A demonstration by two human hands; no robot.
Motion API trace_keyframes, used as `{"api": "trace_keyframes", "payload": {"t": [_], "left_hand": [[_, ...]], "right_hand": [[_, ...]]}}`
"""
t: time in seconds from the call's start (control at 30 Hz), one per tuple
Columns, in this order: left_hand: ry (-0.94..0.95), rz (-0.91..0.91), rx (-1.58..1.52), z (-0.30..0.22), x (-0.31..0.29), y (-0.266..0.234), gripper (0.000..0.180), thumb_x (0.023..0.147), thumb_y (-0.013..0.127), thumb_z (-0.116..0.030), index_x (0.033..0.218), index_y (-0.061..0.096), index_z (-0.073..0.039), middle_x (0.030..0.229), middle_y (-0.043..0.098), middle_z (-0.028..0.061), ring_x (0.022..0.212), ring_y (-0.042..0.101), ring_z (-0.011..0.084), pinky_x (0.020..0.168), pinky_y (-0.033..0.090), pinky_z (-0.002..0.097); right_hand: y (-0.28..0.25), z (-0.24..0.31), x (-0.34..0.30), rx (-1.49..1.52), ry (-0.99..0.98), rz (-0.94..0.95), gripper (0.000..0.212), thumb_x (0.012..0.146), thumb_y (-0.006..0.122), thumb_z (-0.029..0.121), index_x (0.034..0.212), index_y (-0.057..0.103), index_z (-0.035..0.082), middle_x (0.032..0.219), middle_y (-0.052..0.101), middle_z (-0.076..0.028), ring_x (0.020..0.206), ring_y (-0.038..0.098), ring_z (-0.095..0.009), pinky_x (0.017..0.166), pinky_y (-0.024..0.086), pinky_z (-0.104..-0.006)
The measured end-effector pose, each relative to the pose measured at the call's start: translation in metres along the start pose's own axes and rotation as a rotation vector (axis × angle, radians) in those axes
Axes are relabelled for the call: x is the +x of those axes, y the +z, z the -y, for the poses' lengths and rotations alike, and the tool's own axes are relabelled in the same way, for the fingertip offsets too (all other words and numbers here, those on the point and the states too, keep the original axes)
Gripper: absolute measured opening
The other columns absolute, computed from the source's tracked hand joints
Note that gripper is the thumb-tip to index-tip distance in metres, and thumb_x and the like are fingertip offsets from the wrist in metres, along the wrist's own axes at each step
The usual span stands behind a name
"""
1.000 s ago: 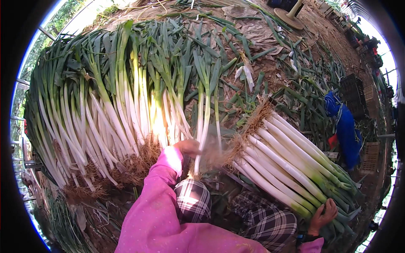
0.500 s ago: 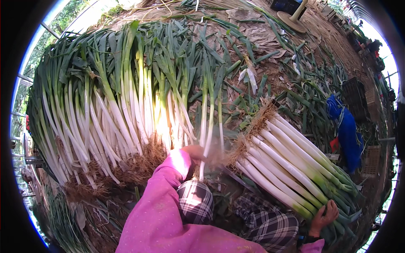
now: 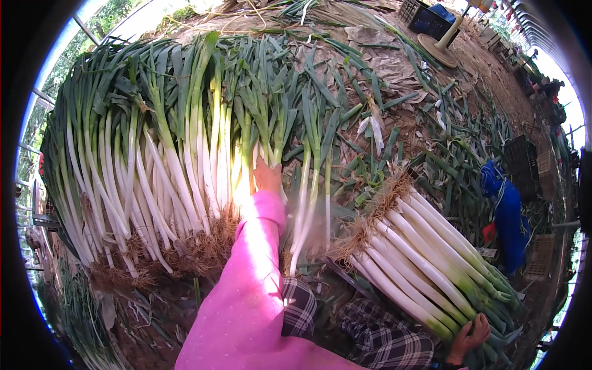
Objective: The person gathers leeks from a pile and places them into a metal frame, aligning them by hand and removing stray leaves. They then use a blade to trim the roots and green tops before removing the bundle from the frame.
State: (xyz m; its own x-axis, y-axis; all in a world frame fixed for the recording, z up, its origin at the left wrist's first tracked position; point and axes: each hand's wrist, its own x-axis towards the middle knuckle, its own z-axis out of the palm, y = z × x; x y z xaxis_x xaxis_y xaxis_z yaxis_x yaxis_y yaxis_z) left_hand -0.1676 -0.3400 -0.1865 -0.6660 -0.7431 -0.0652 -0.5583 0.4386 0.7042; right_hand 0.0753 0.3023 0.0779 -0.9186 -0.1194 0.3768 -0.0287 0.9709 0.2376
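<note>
A wide row of leeks (image 3: 179,154) lies on the left, green leaves at the far side and roots toward me. My left hand (image 3: 268,177) reaches among the white stalks at the row's right part. Its fingers look stretched out against the stalks, and the tips are partly hidden. A few separate leeks (image 3: 305,203) lie just right of that hand. On the right, a bundle of leeks (image 3: 419,259) lies slantwise, roots at its upper left. My right hand (image 3: 470,338) is curled over the green part at the bundle's lower end.
Loose cut leaves (image 3: 447,163) litter the ground beyond the bundle. A blue cloth (image 3: 509,216) and a black crate (image 3: 523,163) are at the right. A round-based stand (image 3: 438,49) and another dark crate (image 3: 422,20) are farther back. My plaid-covered knees (image 3: 382,336) are below.
My left hand has moved away from me, from the separate leeks' lower ends up to the row's stalks. My right hand stays on the bundle. The view has shifted slightly.
</note>
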Motion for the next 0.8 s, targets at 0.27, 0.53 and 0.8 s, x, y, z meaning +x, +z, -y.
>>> {"api": "trace_keyframes", "payload": {"t": [0.27, 0.53, 0.8], "left_hand": [[0.101, -0.232, 0.008, 0.013, 0.045, 0.026, 0.062, 0.076, 0.071, -0.016, 0.128, 0.042, 0.000, 0.119, 0.057, 0.0233, 0.108, 0.056, 0.0403, 0.095, 0.043, 0.0431], [0.077, 0.158, -0.158, -0.018, 0.040, 0.011, 0.039, 0.085, 0.057, -0.019, 0.117, 0.046, -0.002, 0.102, 0.062, 0.0290, 0.098, 0.058, 0.0469, 0.085, 0.046, 0.0488], [0.459, 0.527, -0.371, -0.156, -0.064, -0.053, 0.046, 0.092, 0.049, -0.012, 0.134, 0.031, -0.004, 0.091, 0.062, 0.0249, 0.077, 0.062, 0.0394, 0.072, 0.051, 0.0436]], "right_hand": [[0.002, 0.009, 0.005, 0.031, 0.024, 0.001, 0.027, 0.087, 0.053, 0.013, 0.110, 0.059, 0.000, 0.116, 0.060, -0.016, 0.110, 0.053, -0.035, 0.103, 0.030, -0.0510], [0.004, -0.001, 0.001, 0.002, -0.005, -0.014, 0.026, 0.088, 0.054, 0.015, 0.110, 0.059, 0.000, 0.117, 0.060, -0.017, 0.110, 0.054, -0.036, 0.104, 0.029, -0.0520], [-0.005, -0.003, 0.000, -0.024, 0.019, -0.008, 0.025, 0.089, 0.054, 0.015, 0.108, 0.060, 0.000, 0.116, 0.061, -0.017, 0.109, 0.054, -0.036, 0.102, 0.030, -0.0517]]}}
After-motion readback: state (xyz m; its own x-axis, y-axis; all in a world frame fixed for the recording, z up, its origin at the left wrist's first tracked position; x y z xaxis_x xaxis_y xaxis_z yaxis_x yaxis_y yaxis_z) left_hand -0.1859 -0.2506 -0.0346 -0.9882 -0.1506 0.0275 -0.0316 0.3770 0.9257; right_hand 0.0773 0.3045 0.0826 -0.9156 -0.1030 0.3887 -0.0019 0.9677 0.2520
